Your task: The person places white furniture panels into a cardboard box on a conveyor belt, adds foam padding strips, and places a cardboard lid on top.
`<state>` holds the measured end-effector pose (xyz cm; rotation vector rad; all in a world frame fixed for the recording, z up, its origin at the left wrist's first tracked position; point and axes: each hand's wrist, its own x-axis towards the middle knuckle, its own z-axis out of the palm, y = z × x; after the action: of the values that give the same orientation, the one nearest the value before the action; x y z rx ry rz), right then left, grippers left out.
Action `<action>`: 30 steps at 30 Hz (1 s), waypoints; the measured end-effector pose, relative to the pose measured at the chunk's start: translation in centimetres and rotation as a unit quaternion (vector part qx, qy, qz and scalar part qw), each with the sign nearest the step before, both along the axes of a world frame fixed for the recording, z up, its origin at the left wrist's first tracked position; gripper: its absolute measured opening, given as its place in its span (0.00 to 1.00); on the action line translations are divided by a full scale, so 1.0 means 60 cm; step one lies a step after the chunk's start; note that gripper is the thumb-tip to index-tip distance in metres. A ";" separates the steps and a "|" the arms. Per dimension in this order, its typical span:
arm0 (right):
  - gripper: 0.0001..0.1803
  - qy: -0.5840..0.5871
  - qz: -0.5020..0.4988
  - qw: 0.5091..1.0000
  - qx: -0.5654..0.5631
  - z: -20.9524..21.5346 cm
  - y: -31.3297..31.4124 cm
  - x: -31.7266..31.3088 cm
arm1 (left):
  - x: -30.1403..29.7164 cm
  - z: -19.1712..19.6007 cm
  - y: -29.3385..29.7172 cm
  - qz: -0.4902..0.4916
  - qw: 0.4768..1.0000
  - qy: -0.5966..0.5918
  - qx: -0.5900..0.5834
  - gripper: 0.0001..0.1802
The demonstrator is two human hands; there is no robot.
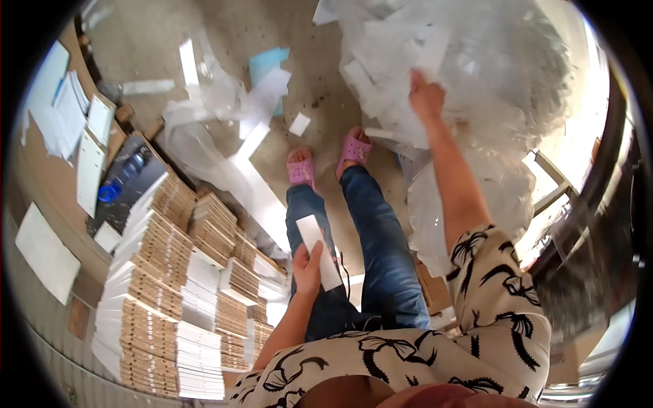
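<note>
Presently, L hand [306,272] has its fingers closed round a narrow white panel strip [318,253], thumb across the face. Strip lies at a tilt above the wearer's jeans [381,238], one end projecting fwd of the fingertips, other end running back past them. R hand [427,97] is extended well fwd and to R of the L, at a lg heap of translucent plastic film [503,75]. R fingers appear curled, thumb side fwd; whether they pinch film or hold nothing: can't tell. Contact w/ heap likewise unconfirmed.

Surroundings: L of the L-hand fingers, stacked white panels [197,282], several columns, many w/ brown, hole-drilled edges. Farther out that side, clear bottle w/ blue end [124,180]. Fwd of the L fingers, on the floor, pale-blue scrap sheet [262,66] & sm white offcut [299,124]. Pink sandals [300,170] betw. the two hands.

Step in hand (judged): strip kept in L grip while R deals w/ the film, poss. discarding wrap. Next move (judged) calls for R fingers coming clear of film w/o snagging, then returning to the strip; L grip to be firm yet light, as a smooth face may slip.
</note>
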<state>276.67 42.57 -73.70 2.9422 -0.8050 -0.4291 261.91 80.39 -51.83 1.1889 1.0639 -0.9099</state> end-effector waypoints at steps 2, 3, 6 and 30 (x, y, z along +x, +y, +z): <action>0.17 -0.005 0.050 0.994 0.101 0.097 0.063 -0.057 | -0.005 -0.025 0.001 -0.013 0.999 -0.008 -0.038 0.12; 0.17 -0.026 0.043 0.991 0.120 0.132 0.081 -0.104 | -0.014 -0.050 0.004 -0.067 0.997 -0.019 -0.033 0.11; 0.15 0.152 0.020 0.957 0.244 0.293 0.229 -0.188 | 0.053 -0.045 0.051 -0.007 0.999 0.043 -0.018 0.13; 0.41 -0.493 -0.354 0.784 0.130 0.836 0.385 -0.946 | -0.415 0.534 -0.313 -0.690 0.535 -0.357 -0.333 0.10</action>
<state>219.91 65.67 -23.56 2.8105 -2.0835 1.2209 236.98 61.62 -19.78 1.3508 -1.1607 -1.5218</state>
